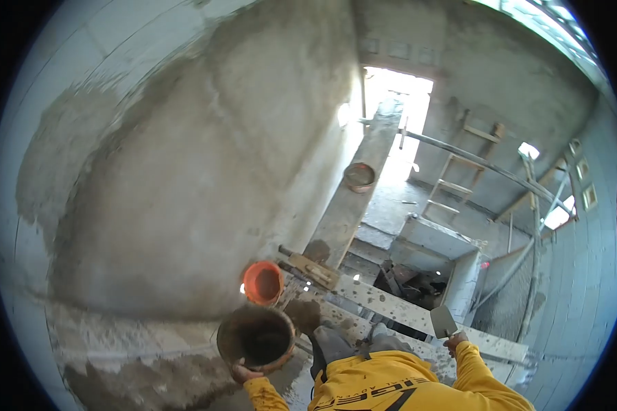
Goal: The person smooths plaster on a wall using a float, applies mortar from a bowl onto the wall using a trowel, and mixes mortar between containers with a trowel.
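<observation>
My left hand grips the near rim of a wide dark bucket, thumb over the edge. The bucket is tipped so its dark inside faces me; what lies at its bottom is too dark to tell. In my right hand is a trowel, its flat grey blade pointing up and away. An orange bucket stands just beyond the dark one, against the wall. Close by, a wooden float lies on the boards.
I am on a raised plank platform beside a partly plastered wall. A long plank bearing a mortar pan runs toward the bright doorway. Below right are a wooden ladder, scaffold poles and a drop with rubble.
</observation>
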The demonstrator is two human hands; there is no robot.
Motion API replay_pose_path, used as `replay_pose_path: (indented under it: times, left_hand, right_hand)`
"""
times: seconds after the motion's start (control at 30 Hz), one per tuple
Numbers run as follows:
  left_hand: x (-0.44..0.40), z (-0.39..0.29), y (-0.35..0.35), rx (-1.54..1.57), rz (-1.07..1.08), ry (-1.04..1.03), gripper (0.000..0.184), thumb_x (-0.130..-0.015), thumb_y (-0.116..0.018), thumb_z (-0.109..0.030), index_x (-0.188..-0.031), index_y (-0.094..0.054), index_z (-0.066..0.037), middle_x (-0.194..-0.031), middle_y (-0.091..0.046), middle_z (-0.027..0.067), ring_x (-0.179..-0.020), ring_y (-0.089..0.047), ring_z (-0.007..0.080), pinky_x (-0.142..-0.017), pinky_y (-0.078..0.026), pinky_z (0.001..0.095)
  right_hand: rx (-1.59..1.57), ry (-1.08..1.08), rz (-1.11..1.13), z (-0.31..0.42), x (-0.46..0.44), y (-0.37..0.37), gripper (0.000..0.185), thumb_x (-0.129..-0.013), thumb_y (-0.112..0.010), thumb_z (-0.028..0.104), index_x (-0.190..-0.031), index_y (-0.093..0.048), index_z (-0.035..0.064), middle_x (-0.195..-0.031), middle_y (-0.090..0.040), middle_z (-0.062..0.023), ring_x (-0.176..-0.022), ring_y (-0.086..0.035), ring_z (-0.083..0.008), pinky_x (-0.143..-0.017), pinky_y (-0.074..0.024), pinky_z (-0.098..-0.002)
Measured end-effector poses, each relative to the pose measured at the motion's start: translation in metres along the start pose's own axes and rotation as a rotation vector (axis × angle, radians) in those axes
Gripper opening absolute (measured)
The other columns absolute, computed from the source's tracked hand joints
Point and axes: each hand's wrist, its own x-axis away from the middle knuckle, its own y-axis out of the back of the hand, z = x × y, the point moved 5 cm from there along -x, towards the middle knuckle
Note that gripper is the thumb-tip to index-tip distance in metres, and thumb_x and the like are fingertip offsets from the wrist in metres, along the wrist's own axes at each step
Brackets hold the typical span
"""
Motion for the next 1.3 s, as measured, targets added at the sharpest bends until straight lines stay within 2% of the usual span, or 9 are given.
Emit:
replay_pose_path:
  times: [0.2,0.3,0.5,0.63,0.9,0.97,1.07,1.13,1.3]
  left_hand:
    - [-0.027,-0.031,-0.047,-0.122,-0.017,-0.102,0.041,-0.086,-0.056,-0.016,-0.116,-0.062,0.011,-0.118,-0.062,0.0203,-0.103,-0.063,0.0352,-0.086,-0.052,0.0477]
    - [-0.059,-0.052,-0.087,-0.026,-0.016,-0.173,0.043,-0.071,-0.059,-0.002,-0.114,-0.067,0.005,-0.114,-0.066,0.0173,-0.095,-0.065,0.0334,-0.078,-0.055,0.045]
    - [-0.076,-0.122,-0.183,0.111,0.216,-0.111,0.066,-0.062,-0.062,-0.002,-0.128,-0.063,-0.001,-0.124,-0.062,0.0156,-0.107,-0.062,0.0357,-0.092,-0.054,0.0489]
    - [-0.138,-0.146,-0.234,0.099,0.343,-0.164,0.076,-0.056,-0.063,-0.005,-0.132,-0.061,-0.002,-0.125,-0.061,0.0141,-0.107,-0.062,0.0358,-0.093,-0.054,0.0473]
    - [-0.135,-0.207,-0.287,-0.05,0.359,-0.236,0.076,-0.058,-0.06,-0.001,-0.134,-0.06,-0.002,-0.124,-0.06,0.0139,-0.108,-0.061,0.036,-0.097,-0.05,0.0467]
    - [-0.138,-0.208,-0.293,-0.039,0.346,-0.21,0.074,-0.059,-0.059,0.001,-0.133,-0.06,-0.001,-0.125,-0.06,0.0143,-0.109,-0.061,0.0361,-0.098,-0.05,0.0462]
    - [-0.133,-0.21,-0.306,-0.054,0.314,-0.19,0.072,-0.06,-0.059,0.002,-0.132,-0.06,-0.001,-0.126,-0.06,0.0146,-0.109,-0.061,0.0361,-0.098,-0.05,0.046]
    - [-0.138,-0.206,-0.315,-0.036,0.323,-0.181,0.07,-0.061,-0.059,0.002,-0.131,-0.061,0.0,-0.125,-0.061,0.0144,-0.108,-0.061,0.0359,-0.097,-0.05,0.0463]
    - [-0.147,-0.19,-0.369,-0.132,0.336,-0.199,0.055,-0.076,-0.056,0.005,-0.13,-0.06,-0.001,-0.127,-0.06,0.0152,-0.11,-0.06,0.033,-0.095,-0.051,0.0455]
  right_hand:
    - [-0.209,-0.192,0.002,0.017,0.031,-0.006,0.025,-0.088,-0.073,0.012,-0.102,-0.063,-0.0065,-0.081,-0.067,-0.0178,-0.065,-0.066,-0.0301,-0.055,-0.056,-0.0461]
    - [-0.318,-0.247,-0.036,0.054,0.055,-0.026,0.025,-0.088,-0.073,0.01,-0.103,-0.062,-0.0068,-0.082,-0.067,-0.0179,-0.065,-0.066,-0.0303,-0.056,-0.0562,-0.0468]
    - [-0.053,-0.121,-0.083,0.172,0.061,-0.073,0.032,-0.091,-0.071,0.032,-0.092,-0.069,-0.0001,-0.076,-0.071,-0.0091,-0.063,-0.07,-0.0238,-0.059,-0.0583,-0.0398]
    - [0.554,0.429,-0.1,0.24,0.019,-0.098,0.036,-0.092,-0.065,0.038,-0.092,-0.07,0.0022,-0.071,-0.071,-0.008,-0.062,-0.071,-0.0238,-0.059,-0.0572,-0.0392]
    - [0.027,0.155,-0.155,0.364,0.114,-0.08,0.041,-0.088,-0.071,0.037,-0.091,-0.065,-0.0031,-0.069,-0.069,-0.013,-0.059,-0.071,-0.0246,-0.056,-0.0588,-0.0383]
    - [0.247,0.413,-0.184,0.348,0.081,-0.095,0.04,-0.087,-0.073,0.035,-0.091,-0.065,-0.004,-0.068,-0.067,-0.0129,-0.058,-0.07,-0.0247,-0.055,-0.0589,-0.039]
    - [0.237,0.35,-0.115,0.341,0.077,-0.106,0.04,-0.09,-0.068,0.035,-0.105,-0.066,-0.0022,-0.072,-0.069,-0.0152,-0.058,-0.069,-0.0271,-0.055,-0.0584,-0.0384]
    - [0.035,0.004,-0.042,0.363,0.108,-0.103,0.041,-0.091,-0.068,0.037,-0.103,-0.067,-0.0024,-0.076,-0.069,-0.0158,-0.062,-0.07,-0.0282,-0.056,-0.0589,-0.0382]
    - [-0.175,-0.182,0.022,0.374,0.072,-0.112,0.032,-0.087,-0.078,0.025,-0.096,-0.063,-0.0018,-0.068,-0.062,-0.0104,-0.054,-0.06,-0.0224,-0.049,-0.052,-0.0387]
